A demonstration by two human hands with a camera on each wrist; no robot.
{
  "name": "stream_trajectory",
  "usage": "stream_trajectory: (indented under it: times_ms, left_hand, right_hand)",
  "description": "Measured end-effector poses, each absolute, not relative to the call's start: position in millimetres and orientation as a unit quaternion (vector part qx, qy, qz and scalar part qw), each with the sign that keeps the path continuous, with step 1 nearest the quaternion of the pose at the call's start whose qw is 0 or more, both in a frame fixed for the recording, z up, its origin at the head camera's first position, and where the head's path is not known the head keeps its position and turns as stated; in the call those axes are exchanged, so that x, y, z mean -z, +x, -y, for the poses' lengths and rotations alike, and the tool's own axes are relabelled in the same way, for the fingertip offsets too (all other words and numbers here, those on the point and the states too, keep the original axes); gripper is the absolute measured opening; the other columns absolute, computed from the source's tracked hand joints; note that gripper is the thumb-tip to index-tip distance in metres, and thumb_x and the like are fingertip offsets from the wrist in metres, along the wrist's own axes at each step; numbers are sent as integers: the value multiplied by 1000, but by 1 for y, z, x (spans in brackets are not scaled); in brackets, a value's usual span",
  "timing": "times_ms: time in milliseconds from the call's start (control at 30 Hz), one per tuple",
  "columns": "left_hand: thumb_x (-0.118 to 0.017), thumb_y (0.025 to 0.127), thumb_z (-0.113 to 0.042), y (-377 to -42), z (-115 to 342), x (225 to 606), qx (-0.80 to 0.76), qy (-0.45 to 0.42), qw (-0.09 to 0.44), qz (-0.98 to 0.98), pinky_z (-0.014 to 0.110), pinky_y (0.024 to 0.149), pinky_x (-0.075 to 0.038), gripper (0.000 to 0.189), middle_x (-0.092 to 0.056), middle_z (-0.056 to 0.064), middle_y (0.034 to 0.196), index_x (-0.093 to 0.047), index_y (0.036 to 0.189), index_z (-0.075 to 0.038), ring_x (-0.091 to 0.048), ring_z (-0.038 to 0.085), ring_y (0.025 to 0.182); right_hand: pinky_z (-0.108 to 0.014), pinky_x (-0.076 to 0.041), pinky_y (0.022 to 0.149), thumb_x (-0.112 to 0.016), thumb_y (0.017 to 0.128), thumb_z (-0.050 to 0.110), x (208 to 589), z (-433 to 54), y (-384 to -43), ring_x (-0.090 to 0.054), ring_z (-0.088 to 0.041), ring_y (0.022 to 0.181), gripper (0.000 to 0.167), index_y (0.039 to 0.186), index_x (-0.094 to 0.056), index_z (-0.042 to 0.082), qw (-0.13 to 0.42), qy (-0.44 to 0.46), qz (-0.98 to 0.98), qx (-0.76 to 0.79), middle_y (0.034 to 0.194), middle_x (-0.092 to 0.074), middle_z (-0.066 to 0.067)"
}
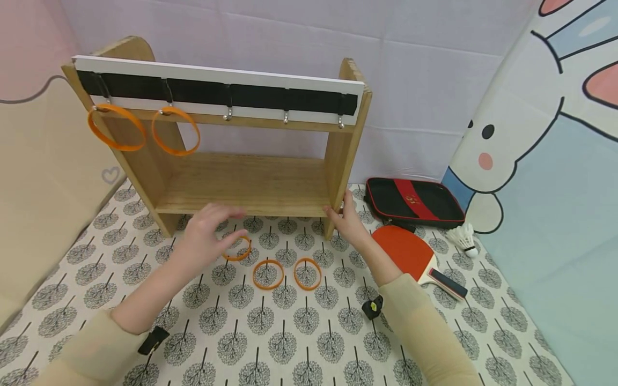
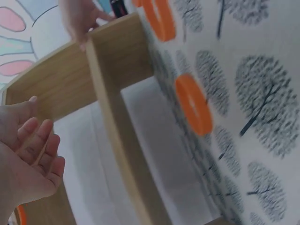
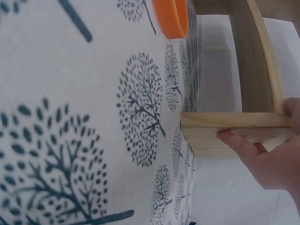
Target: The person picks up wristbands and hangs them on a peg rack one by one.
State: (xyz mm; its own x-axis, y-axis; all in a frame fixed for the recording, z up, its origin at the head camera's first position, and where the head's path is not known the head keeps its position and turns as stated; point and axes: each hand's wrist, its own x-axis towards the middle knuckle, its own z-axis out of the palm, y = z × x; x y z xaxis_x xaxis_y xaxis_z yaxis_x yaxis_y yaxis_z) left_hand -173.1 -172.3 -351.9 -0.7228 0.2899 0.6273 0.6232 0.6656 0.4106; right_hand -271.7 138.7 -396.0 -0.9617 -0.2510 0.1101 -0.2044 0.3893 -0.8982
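Tree-print cloth (image 1: 270, 370); 5-hook wooden rack (image 1: 251, 185)

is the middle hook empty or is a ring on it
Empty: the middle hook is bare; two orange rings hang from the two leftmost hooks.

Smooth wooden rack (image 1: 246, 185) with shiny metal hooks (image 1: 228, 113); 2 matt, plastic-looking orange rings (image 1: 116, 148) toward the head view's 10 o'clock; matt printed cloth (image 1: 270, 370) at 6 o'clock.

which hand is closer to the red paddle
The right. The right hand holds the right side panel of the wooden shelf, just left of the red paddle; the left hand is much farther left, holding nothing.
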Motion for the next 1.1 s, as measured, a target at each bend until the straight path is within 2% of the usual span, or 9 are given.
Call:
stream_trajectory:
  times_ms: [267,567,767,1100]
  left_hand:
    - [-78,77,-18,-177,156,377,283,-289,135,904,53,96,-42,39,-65,2,112,-65,113,-12,-53,24,111]
    - [-75,79,-21,-193,149,398,238,-339,12,910,52,102,-40,41,-61,2,121,-63,118,-14,-53,27,117]
    - [-77,76,-24,-205,147,409,226,-363,-36,903,55,106,-33,43,-61,0,122,-64,116,-17,-49,30,123]
    - [-76,77,-26,-221,141,423,215,-384,-84,894,51,105,-36,37,-63,-4,114,-66,112,-16,-55,21,112]
  right_hand:
    - [-48,-54,82,-50,98,19,390,-138,-268,-49,-41,117,65,147,-7,13,24,-137,-831,538,146,-23,-19]
    - [-46,-55,80,-51,98,20,394,-138,-270,-51,-38,115,66,147,-7,14,20,-135,-832,537,145,-25,-17]
    - [-47,-55,80,-51,98,19,394,-138,-269,-51,-40,115,66,147,-7,13,19,-140,-833,535,146,-25,-18]
    - [-48,-55,82,-51,98,19,393,-137,-270,-50,-39,116,65,147,-8,14,23,-134,-829,542,144,-26,-18]
